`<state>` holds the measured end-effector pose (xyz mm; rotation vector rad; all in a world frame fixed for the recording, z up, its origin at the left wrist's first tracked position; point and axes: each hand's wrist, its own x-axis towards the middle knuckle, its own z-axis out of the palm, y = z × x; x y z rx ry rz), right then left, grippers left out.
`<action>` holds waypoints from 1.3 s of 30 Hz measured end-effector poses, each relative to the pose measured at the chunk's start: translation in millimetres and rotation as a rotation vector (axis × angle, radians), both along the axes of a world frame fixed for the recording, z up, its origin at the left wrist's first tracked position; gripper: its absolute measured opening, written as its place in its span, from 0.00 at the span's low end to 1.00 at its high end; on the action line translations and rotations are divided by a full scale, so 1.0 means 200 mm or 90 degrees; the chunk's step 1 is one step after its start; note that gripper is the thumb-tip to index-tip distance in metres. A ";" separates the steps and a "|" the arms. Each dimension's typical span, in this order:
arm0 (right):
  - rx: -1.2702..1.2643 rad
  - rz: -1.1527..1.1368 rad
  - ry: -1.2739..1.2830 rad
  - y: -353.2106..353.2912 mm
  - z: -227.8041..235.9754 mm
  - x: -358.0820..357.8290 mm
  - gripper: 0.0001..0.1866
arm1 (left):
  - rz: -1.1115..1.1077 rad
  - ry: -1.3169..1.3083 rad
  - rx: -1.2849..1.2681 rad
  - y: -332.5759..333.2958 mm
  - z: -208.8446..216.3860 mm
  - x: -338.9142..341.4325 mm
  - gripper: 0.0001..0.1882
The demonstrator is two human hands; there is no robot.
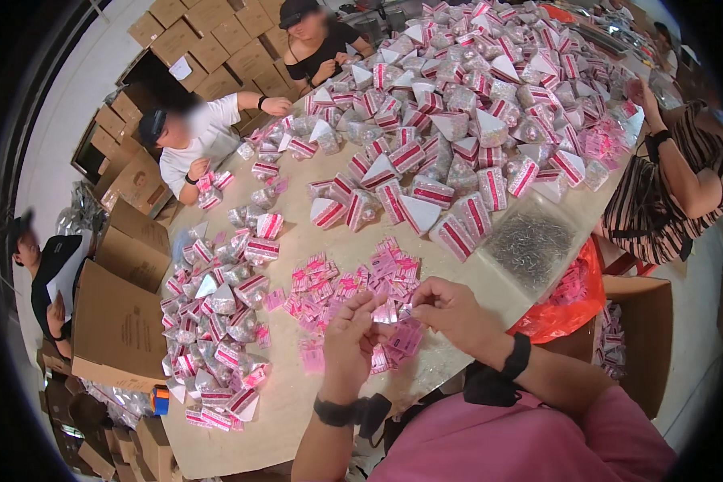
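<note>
My left hand (350, 344) is over the near part of the table, palm turned up and fingers curled. Close beside it, my right hand (450, 312) pinches with thumb and fingertips. Something small and pale shows between the fingertips of both hands, too small to name. Under and beyond my hands lies a loose heap of small pink printed cards (317, 277). To the right of them sits a clear shallow tray (490, 259) full of small metal pins or hooks (532, 241).
Clear bags with pink-and-white header cards form a large pile (458, 136) at the far side and a smaller pile (217, 321) at left. A red plastic bag (566, 309) hangs at the right edge above a cardboard box (635, 341). Several people work around the table (297, 418).
</note>
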<state>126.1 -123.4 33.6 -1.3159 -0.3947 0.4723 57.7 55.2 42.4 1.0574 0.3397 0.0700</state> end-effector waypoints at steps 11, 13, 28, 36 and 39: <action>0.044 -0.042 0.060 0.04 -0.07 -0.03 0.04 | -0.112 -0.017 0.068 -0.16 0.06 -0.05 0.21; 0.114 -0.039 0.193 0.03 -0.04 -0.04 0.03 | -0.104 -0.020 0.084 -0.18 0.05 -0.05 0.22; 0.249 0.029 0.232 0.02 -0.10 -0.02 0.04 | 0.059 -0.100 0.110 -0.21 0.03 -0.08 0.12; 0.153 0.080 0.229 -0.02 -0.04 -0.04 0.04 | 0.001 -0.154 0.759 -0.21 0.08 -0.09 0.07; 0.222 0.096 0.269 0.01 -0.08 -0.06 0.04 | 0.026 -0.269 0.894 -0.20 0.04 -0.07 0.05</action>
